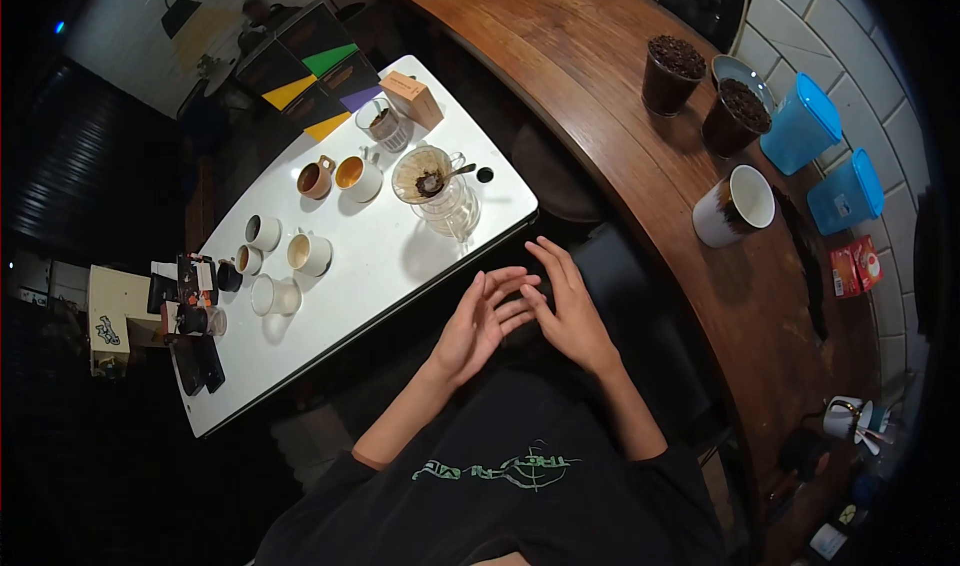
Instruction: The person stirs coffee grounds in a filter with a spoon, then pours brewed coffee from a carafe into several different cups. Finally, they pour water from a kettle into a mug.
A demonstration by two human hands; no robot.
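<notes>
My left hand and my right hand are raised in front of my chest, close together with fingers apart, and neither holds anything. Nearest to them, on the white table, stands a glass coffee server with a dripper on top. Dark coffee grounds and a spoon sit in the dripper. Behind it are a ribbed glass and a brown box. Two cups, one brown and one white with an orange inside, stand left of the dripper.
More cups and a clear glass stand further left on the table, near dark items at its end. On the curved wooden counter at right are glasses of dark grounds, a white mug, blue containers and a red packet.
</notes>
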